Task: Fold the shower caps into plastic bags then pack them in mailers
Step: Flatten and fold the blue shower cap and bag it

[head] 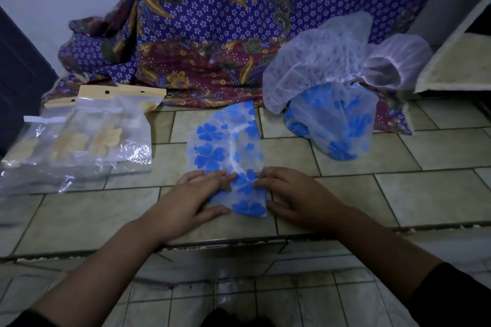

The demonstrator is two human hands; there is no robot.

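Note:
A translucent shower cap with blue flowers [225, 146] lies flattened on the tiled ledge in front of me. My left hand [196, 194] presses its near left part with straight fingers. My right hand [289, 194] presses its near right edge, fingers pointing left, thumb beside the cap's corner. A pile of unfolded caps sits at the right: a pale lilac one [316, 61], a blue-flowered one [334, 119] and a pinkish one [393, 66]. Clear plastic bags [87, 135] with cream headers lie at the left, some holding yellow-flowered caps.
A purple batik cloth [212, 21] hangs behind the ledge and drapes onto it. A pale board or box [457, 61] stands at the far right. The tiled ledge's front edge [239, 243] drops to a lower tiled floor near me.

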